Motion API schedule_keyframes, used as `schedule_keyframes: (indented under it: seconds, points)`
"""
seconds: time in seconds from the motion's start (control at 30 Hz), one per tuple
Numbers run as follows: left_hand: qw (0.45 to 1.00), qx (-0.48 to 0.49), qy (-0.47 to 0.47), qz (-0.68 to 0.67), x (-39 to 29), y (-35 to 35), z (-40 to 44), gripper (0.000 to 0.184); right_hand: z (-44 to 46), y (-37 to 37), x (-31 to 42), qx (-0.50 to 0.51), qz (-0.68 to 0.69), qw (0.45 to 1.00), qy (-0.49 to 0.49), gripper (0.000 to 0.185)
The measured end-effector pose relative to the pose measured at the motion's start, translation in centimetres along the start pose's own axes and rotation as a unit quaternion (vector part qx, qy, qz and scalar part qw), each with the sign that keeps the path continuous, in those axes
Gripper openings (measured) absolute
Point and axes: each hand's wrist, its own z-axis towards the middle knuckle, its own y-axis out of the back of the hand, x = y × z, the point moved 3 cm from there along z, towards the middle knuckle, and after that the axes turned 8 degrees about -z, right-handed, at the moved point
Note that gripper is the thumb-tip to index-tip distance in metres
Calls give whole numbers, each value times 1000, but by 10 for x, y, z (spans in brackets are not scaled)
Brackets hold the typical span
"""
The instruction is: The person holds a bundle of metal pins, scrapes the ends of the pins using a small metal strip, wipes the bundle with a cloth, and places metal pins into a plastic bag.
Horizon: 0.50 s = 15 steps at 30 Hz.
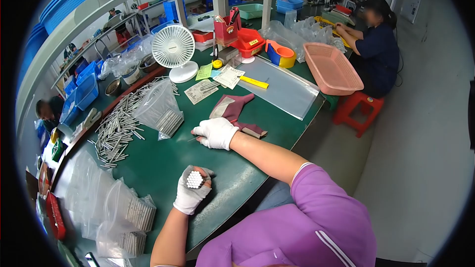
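My purple shirt [292, 232] was closest to the camera, at the near edge of the green bench [158, 168]. Left hand [189, 197], white glove, fingertips bare: closed around a bundle of metal rods [195, 179], end faces packed together and pointing up at me. Right hand [216, 132], also gloved, sat further out over the bench, fingertips pinching a thin piece [192, 139]; too small to tell what it was. Loose pile of metal rods [118, 126] lay spread to the left, well apart from the left hand. Clear bag [156, 101] with rods gathered in its bottom end stood between that pile and my right hand. More bagged rods [140, 213] at lower left, near my left forearm. Maroon cloth [235, 109] just beyond the right hand. Behind that: paper slips [228, 76], white fan [173, 47], yellow strip [255, 82] on a clear sheet [287, 89]. Pink basket [334, 66] at the right-hand edge, co-worker [380, 47] seated near it.
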Motion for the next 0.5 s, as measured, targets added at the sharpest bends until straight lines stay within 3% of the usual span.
schedule_keyframes:
  seconds: [0.5]
  points:
    - [1000,-8,-15,25,4,3,0,23,1,3,-2,10,7,1000,2,28]
